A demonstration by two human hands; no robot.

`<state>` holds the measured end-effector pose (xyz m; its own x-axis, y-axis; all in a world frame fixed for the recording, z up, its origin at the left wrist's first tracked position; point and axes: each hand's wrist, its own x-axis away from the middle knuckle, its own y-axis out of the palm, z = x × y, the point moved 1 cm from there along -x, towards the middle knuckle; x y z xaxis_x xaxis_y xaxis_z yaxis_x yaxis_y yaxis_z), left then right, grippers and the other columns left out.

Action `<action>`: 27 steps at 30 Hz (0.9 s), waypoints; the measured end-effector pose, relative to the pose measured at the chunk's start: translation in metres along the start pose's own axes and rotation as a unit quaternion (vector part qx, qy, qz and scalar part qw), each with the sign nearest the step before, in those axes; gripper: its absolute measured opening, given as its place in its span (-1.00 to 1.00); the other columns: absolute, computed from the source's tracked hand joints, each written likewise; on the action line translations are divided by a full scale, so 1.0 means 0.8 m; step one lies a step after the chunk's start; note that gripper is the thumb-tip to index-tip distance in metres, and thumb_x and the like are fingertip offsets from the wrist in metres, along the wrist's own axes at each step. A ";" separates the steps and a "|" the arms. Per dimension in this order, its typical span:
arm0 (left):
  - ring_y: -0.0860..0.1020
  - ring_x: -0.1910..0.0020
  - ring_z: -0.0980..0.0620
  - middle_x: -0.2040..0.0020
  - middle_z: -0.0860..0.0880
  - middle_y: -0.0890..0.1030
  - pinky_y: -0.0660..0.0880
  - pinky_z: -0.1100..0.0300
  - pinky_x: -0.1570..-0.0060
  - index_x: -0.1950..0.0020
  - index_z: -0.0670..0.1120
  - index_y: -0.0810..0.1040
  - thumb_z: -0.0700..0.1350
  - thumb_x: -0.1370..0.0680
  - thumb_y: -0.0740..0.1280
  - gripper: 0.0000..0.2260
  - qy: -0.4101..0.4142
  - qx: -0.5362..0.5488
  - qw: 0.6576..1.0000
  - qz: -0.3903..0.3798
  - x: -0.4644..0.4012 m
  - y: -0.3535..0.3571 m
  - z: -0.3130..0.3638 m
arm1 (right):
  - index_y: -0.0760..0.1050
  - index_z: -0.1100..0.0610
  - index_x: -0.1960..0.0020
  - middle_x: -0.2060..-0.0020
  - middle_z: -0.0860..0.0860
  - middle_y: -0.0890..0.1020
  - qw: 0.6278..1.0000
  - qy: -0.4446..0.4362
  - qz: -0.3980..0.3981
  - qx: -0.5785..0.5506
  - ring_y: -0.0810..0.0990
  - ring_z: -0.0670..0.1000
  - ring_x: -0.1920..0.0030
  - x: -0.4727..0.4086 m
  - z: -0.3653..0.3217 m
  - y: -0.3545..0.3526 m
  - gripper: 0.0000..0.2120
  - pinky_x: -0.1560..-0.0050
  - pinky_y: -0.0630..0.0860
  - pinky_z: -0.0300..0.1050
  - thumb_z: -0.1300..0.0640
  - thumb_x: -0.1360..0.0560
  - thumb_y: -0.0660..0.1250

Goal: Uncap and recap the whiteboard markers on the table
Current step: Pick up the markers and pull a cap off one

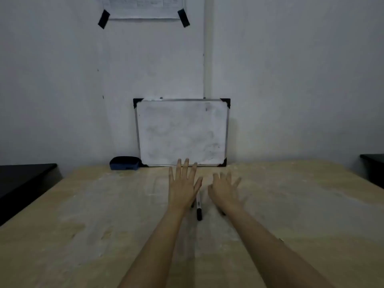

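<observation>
Wooden table point(83, 204): left hand point(182, 185), right hand point(225, 189) spread empty above marker point(198, 206)

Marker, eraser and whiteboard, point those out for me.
marker point(198, 206), head view, on its white barrel.
eraser point(124, 163), head view, on its dark top.
whiteboard point(181, 133), head view, on the middle of its white face.
</observation>
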<state>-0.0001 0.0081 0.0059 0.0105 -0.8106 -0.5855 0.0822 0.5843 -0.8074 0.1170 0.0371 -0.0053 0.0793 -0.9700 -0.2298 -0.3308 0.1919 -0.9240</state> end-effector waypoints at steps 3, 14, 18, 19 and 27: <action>0.57 -0.21 -0.13 -0.20 -0.11 0.62 0.52 -0.19 -0.09 -0.20 -0.04 0.56 0.11 -0.60 -0.28 -0.37 0.009 0.008 1.000 -0.014 0.017 0.008 0.002 | 0.17 0.25 -0.37 -0.39 0.24 0.31 0.994 0.067 -0.079 0.027 0.10 0.30 -0.45 0.018 0.022 0.019 -0.60 -0.43 0.06 0.25 0.11 -0.59 0.01; 0.55 -0.10 -0.06 -0.13 -0.11 0.56 0.53 0.15 0.05 -0.23 -0.17 0.47 0.07 -0.51 0.02 -0.54 0.002 0.211 0.977 -0.006 0.064 0.009 0.018 | 0.31 0.25 -0.27 -0.27 0.24 0.38 0.989 0.076 -0.028 0.123 0.29 0.26 -0.31 0.049 0.061 0.006 -0.70 -0.33 0.28 0.14 0.33 -0.56 0.02; 0.46 -0.22 -0.02 -0.30 -0.09 0.40 0.41 0.22 -0.06 -0.38 -0.07 0.30 -0.04 -0.59 0.15 -0.64 -0.076 0.319 0.945 -0.010 0.088 0.014 0.031 | 0.31 0.16 -0.24 -0.17 0.16 0.48 0.997 0.039 0.053 0.050 0.36 0.20 -0.21 0.056 0.088 0.004 -0.69 -0.24 0.29 0.09 0.31 -0.52 0.05; 0.43 -0.27 -0.02 -0.34 -0.09 0.37 0.42 0.20 -0.12 -0.41 -0.06 0.25 -0.05 -0.59 0.15 -0.61 -0.083 0.325 0.942 -0.015 0.091 0.017 0.033 | 0.32 0.14 -0.23 -0.14 0.15 0.50 0.998 0.024 0.058 0.009 0.37 0.18 -0.18 0.059 0.089 0.006 -0.71 -0.17 0.32 0.04 0.30 -0.53 0.06; 0.45 -0.29 -0.06 -0.29 -0.14 0.47 0.41 0.19 -0.26 -0.17 -0.16 0.52 -0.22 -0.57 0.20 -0.79 -0.112 0.400 0.910 -0.013 0.097 0.023 0.030 | 0.42 0.02 0.00 0.09 0.06 0.45 0.994 -0.019 -0.014 -0.111 0.36 0.10 -0.12 0.079 0.069 0.021 -0.78 -0.03 0.26 -0.03 -0.02 -0.57 0.04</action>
<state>0.0258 -0.0449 -0.0530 0.1939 -0.8634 -0.4659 0.7832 0.4222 -0.4564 0.1685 -0.0127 -0.0524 0.1242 -0.9674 -0.2207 -0.5276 0.1239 -0.8404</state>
